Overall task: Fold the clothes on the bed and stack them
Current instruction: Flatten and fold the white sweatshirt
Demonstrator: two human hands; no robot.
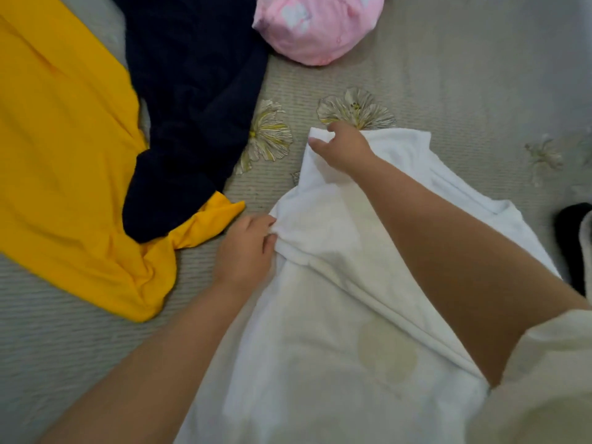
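White cotton garment [326, 315] spread on grey flower-printed bed [448, 91], left hand [245, 251] pinching its side edge, right hand [344, 145] gripping its far corner, crumpled yellow shirt [64, 155] under navy garment [192, 107] at left, pink bundle [317, 24] beyond

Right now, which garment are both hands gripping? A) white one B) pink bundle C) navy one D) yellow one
A: the left hand pinches a bunched edge of the white garment, and the right hand grips its far corner; the yellow garment, navy garment and pink bundle lie untouched on the bed.
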